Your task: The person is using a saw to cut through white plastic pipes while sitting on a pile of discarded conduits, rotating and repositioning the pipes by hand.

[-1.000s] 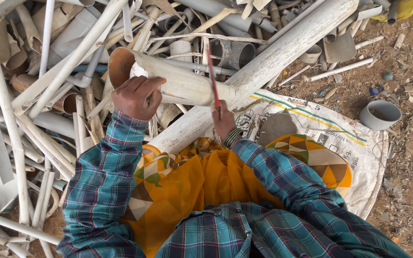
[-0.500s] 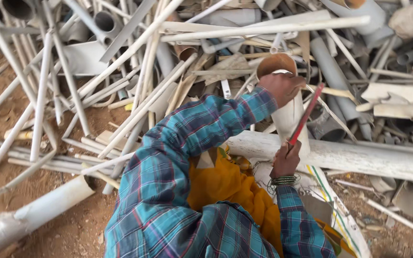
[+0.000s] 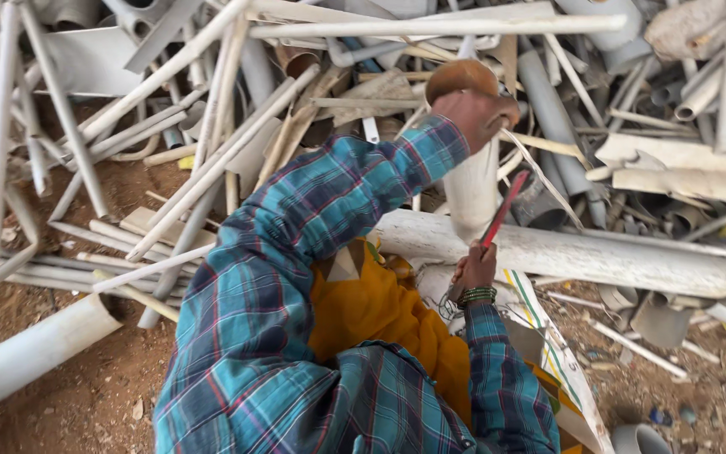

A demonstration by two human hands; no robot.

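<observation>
My left hand [image 3: 476,113] grips the muddy brown open end of a short white pipe [image 3: 470,192], which stands tilted over a thick white pipe [image 3: 573,252] lying crosswise. My right hand [image 3: 474,271], with green bangles at the wrist, holds a thin red blade [image 3: 504,210] that slants up against the right side of the short pipe. Both arms wear blue plaid sleeves. Orange cloth [image 3: 363,311] covers my lap below the hands.
A dense heap of white and grey plastic pipes and strips [image 3: 212,126] fills the ground ahead and to the left. A thick pipe [image 3: 35,353] lies on the dirt at lower left. A white woven sack [image 3: 560,353] lies under my right arm.
The view has swung so the pipe heap now sits ahead and left. The short pipe has gone from lying flat to nearly upright, with my left hand still on its end and the blade beside it.
</observation>
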